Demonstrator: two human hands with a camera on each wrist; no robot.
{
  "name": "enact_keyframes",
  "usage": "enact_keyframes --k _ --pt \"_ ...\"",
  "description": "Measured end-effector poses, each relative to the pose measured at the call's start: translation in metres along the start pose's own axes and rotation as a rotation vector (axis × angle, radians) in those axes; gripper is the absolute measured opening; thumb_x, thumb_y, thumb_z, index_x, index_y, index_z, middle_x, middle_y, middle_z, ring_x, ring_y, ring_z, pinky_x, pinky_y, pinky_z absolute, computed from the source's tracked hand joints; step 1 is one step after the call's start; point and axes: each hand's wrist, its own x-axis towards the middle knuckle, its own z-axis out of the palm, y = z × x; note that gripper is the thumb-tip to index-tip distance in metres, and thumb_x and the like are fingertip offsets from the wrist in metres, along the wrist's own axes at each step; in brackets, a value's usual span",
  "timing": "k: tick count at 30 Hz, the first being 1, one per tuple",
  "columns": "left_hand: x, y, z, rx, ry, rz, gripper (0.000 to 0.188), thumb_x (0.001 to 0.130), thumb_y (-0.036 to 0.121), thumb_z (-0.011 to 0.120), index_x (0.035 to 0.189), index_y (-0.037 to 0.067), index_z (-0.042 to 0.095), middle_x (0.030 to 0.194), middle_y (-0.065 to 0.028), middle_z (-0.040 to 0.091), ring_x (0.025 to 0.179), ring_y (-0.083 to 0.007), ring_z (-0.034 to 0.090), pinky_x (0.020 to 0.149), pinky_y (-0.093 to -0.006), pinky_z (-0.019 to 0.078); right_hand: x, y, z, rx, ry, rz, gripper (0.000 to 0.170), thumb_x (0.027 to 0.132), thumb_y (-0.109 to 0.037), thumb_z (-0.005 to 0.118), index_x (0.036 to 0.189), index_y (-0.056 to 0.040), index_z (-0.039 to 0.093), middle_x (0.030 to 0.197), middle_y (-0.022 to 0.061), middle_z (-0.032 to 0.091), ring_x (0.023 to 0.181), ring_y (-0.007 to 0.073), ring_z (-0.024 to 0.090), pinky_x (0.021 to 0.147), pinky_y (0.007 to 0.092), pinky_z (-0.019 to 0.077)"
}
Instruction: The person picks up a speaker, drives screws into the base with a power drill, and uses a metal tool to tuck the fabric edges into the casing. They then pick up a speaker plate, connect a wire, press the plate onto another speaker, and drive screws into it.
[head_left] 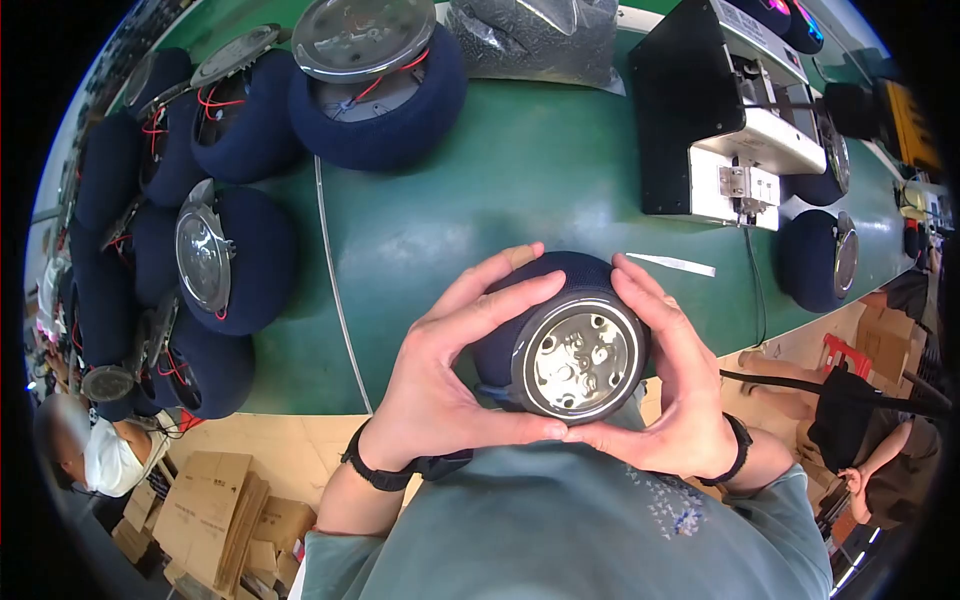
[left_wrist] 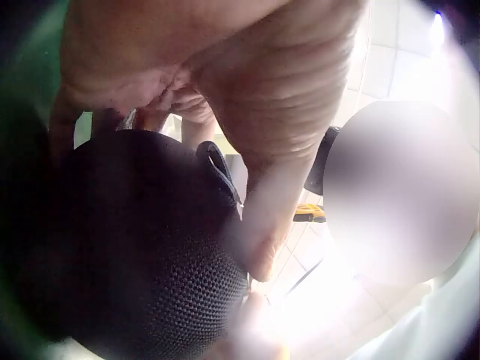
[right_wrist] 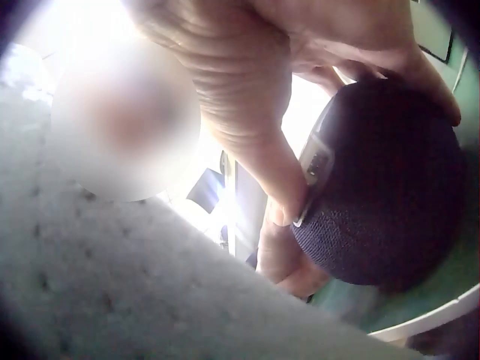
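Note:
Both hands grip a small round speaker wrapped in dark blue mesh fabric, tilted so its shiny round base faces up toward the head. My left hand curls round one side, fingers across the top and thumb at the lower rim. On the opposite side, my right hand does the same, and the two thumb tips meet below the base. A small fabric loop sticks out beside the left thumb in the left wrist view. In the right wrist view the thumb presses the base's edge, against the mesh-covered body.
Several larger blue speakers with lifted clear covers and red wires crowd the table's left. A black-and-silver machine stands at the back right, near a white strip. A bag of dark granules lies behind. Cardboard boxes stand on the floor.

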Motion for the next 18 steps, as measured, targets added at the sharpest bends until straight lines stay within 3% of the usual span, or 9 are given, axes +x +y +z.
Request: enact_keyframes --k 6,14,16,18 --pt "-0.004 0.0 0.004 0.003 0.027 -0.01 0.099 0.062 0.02 0.106 0.153 0.006 0.069 0.166 -0.0256 0.053 0.155 -0.0369 0.054 0.125 -0.048 0.0457 -0.001 0.005 0.005 0.083 0.066 0.008 0.116 0.066 -0.019 0.109 0.163 0.003 0.051 0.167 0.0306 0.049 0.151 0.039 0.058 0.123 0.0481 0.0504" --pt "-0.006 0.0 0.007 -0.041 0.045 -0.02 0.098 0.065 0.018 0.104 0.156 0.006 0.067 0.167 -0.0259 0.051 0.156 -0.0366 0.053 0.125 -0.0478 0.0456 -0.001 0.006 0.005 0.147 0.065 0.036 0.116 0.065 -0.017 0.11 0.162 0.005 0.05 0.17 0.0293 0.046 0.154 0.0372 0.054 0.125 0.0491 0.0483" --pt "-0.004 0.005 0.003 0.006 -0.022 -0.032 0.107 0.063 0.018 0.107 0.158 0.0 0.062 0.172 -0.0249 0.043 0.16 -0.0354 0.045 0.129 -0.0472 0.039 0.0 0.007 0.005 0.176 0.062 0.036 0.116 0.065 -0.016 0.11 0.162 0.0053 0.05 0.17 0.0291 0.045 0.155 0.0368 0.053 0.126 0.0495 0.0477" --pt "0.0 0.009 0.002 0.042 -0.032 -0.024 0.106 0.064 0.019 0.107 0.158 0.001 0.062 0.171 -0.0247 0.045 0.161 -0.0363 0.043 0.13 -0.0481 0.0379 0.0 0.008 0.003 0.206 0.066 0.059 0.116 0.066 -0.015 0.11 0.162 0.0058 0.049 0.171 0.0296 0.043 0.155 0.037 0.052 0.127 0.05 0.0469"
